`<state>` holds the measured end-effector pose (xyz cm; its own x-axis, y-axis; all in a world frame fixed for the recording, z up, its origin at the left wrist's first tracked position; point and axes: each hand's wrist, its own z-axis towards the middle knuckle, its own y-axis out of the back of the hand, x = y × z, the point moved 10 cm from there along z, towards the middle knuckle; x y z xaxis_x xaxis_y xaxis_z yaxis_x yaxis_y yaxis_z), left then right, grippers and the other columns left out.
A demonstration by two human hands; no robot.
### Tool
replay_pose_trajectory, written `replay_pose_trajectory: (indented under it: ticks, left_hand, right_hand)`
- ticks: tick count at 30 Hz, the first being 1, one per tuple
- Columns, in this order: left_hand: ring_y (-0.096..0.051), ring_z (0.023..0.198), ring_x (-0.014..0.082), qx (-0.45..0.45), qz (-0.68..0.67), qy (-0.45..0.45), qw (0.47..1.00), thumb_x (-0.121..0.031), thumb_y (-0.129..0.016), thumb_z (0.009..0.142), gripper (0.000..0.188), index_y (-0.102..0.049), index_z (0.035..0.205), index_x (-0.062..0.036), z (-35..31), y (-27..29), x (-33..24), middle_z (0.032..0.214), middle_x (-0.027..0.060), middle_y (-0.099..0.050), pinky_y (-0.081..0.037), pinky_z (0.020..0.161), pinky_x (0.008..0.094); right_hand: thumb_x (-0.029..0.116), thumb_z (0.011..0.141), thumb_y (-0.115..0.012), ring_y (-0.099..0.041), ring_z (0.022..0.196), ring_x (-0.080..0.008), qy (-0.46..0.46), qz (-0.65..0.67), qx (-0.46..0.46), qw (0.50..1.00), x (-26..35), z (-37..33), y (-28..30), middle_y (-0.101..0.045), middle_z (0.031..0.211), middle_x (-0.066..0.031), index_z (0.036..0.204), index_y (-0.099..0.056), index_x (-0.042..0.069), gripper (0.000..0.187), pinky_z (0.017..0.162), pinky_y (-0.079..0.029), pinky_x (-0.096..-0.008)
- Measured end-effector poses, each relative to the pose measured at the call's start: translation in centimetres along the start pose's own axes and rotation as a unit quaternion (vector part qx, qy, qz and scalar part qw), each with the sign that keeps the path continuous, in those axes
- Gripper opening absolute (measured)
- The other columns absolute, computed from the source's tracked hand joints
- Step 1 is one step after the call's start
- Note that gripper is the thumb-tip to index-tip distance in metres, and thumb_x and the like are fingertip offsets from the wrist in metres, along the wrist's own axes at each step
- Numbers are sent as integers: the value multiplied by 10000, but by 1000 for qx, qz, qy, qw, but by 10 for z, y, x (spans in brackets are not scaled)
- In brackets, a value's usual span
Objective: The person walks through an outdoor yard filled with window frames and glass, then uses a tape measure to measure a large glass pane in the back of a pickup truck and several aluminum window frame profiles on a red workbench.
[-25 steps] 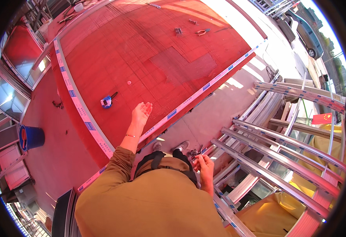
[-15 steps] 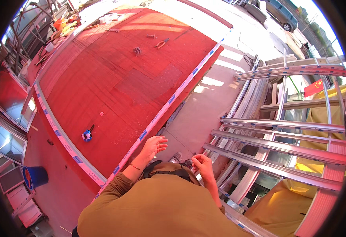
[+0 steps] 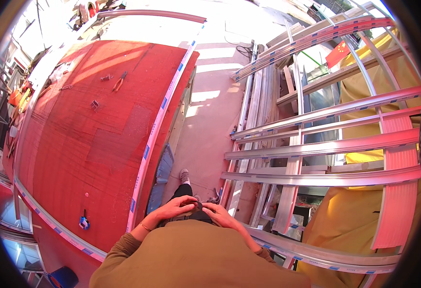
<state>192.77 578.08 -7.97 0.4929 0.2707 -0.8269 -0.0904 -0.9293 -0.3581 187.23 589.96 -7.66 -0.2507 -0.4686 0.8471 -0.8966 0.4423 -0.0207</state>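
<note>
Both hands are meeting at the person's waist, just above the olive-brown sleeves. The left hand (image 3: 172, 210) is curling its fingers over a small dark object (image 3: 197, 207); the right hand (image 3: 218, 214) is closing on it from the other side, fingertips touching it. The object is sitting directly between the two hands, against the belt line, each hand equally near. It looks short and rounded; I cannot tell its long axis or which way it is pointing, as the fingers are covering most of it. A thin bracelet (image 3: 145, 226) is showing on the left wrist. Below the hands, one dark trouser leg is running down to a shoe (image 3: 185, 175) planted on the pale floor (image 3: 210, 129). To the person's left, a large red counter (image 3: 85, 129) is spreading out, edged by a pale rail with blue marks (image 3: 155, 129) whose length is running away from the person. A small blue tool (image 3: 83, 222) is lying near the close corner, well apart from the hands. Farther off on the red surface, pliers (image 3: 119, 81) and a small metal bracket (image 3: 95, 104) are lying. To the right, a rack of long aluminium profiles (image 3: 316, 144) is standing, the bars lying crosswise, with yellow sheeting (image 3: 364, 211) behind.
</note>
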Motion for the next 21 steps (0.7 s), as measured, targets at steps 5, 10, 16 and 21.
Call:
replay_pose_trajectory:
  ticks: [5, 10, 16, 21]
  left_hand:
    - [-560, 1156, 139, 62, 32, 15, 997, -189, -590, 994, 412, -491, 1356, -19, 60, 22, -29, 1241, 80, -604, -444, 1003, 294]
    - [-551, 1191, 164, 91, 74, 33, 993, -186, -576, 1000, 427, -465, 1380, -26, 120, 67, -70, 1268, 96, -606, -427, 1031, 318]
    - [-645, 1083, 284, 104, 343, 38, 933, -306, -666, 931, 468, -549, 1279, -16, 139, 142, -121, 1147, 180, -668, -497, 936, 373]
    - [-676, 909, 359, 183, 534, 76, 822, -333, -656, 900, 384, -647, 1054, 18, 129, 199, -139, 940, 194, -700, -537, 804, 400]
  right_hand:
    - [288, 1022, -509, -573, 1105, -184, 69, -31, -37, 996, 16, 31, 54, -649, 1178, -118, 1279, -585, 1, 393, 968, -430, -305]
    - [277, 1028, -498, -583, 1090, -193, -12, -21, -69, 997, 26, 67, 111, -643, 1159, -102, 1280, -592, 24, 369, 956, -445, -321]
    - [232, 941, -570, -660, 980, -270, -89, -141, -15, 986, 48, 55, 169, -686, 1111, -143, 1252, -617, 62, 356, 865, -504, -376]
    - [299, 786, -694, -708, 838, -274, -259, -286, 245, 889, -4, 10, 174, -725, 915, -162, 1014, -719, 60, 332, 748, -541, -414]
